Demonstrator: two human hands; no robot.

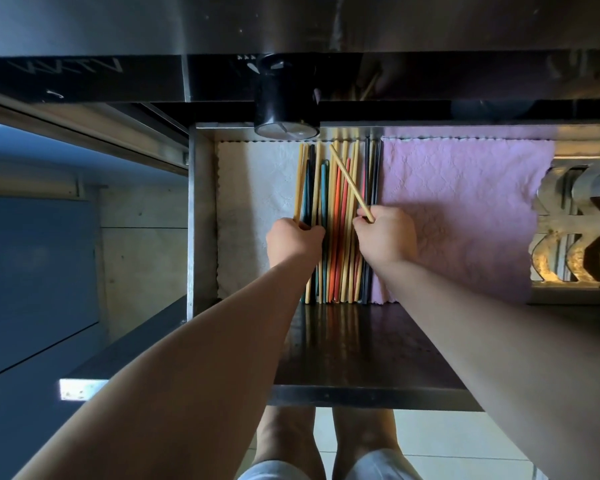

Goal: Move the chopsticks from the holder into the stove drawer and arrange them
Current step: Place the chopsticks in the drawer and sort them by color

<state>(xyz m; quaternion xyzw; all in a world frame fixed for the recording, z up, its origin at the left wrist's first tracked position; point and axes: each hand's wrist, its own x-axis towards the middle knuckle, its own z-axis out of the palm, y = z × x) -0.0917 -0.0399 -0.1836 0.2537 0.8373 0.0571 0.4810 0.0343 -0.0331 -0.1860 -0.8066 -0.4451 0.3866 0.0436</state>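
The arranging step looks to be in hand: the chopsticks (340,209) already lie in the drawer (200,216), packed side by side between the two hands and running on past the knuckles. Their long axis runs straight away from the person, from the drawer's front toward its back. The left hand (293,239) has its fingers curled round a few sticks at the left edge of the bundle. The right hand (383,237) pinches the near end of a stray chopstick (350,181), which slants across the others, its far tip pointing up and toward the left hand's side. The next move likely calls for swinging that stick parallel and laying it flat. A white cloth (253,188) lies outside the left hand, a pink cloth (458,202) outside the right.
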